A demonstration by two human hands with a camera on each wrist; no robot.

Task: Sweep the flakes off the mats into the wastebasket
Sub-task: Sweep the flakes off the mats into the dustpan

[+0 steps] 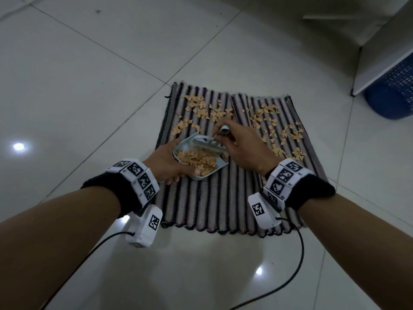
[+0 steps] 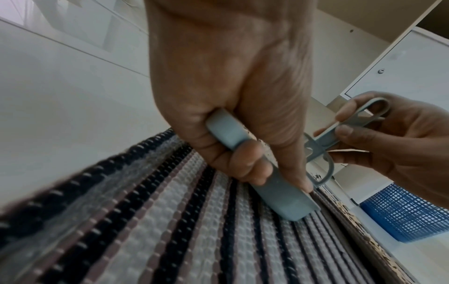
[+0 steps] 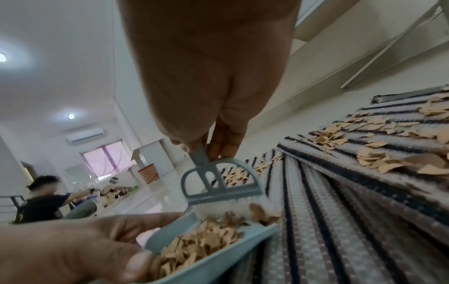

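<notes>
Two striped mats lie side by side on the tiled floor, the left mat and the right mat. Tan flakes are scattered over their far halves. My left hand grips a light blue dustpan by its handle, the pan resting on the left mat and heaped with flakes. My right hand pinches the handle of a small blue brush. Its white bristles stand at the pan's mouth among the flakes. The blue mesh wastebasket stands on the floor at the far right.
A white cabinet stands beside the wastebasket, partly in front of it. Black cables trail from my wrist cameras across the glossy floor. In the right wrist view a person sits far off in the room.
</notes>
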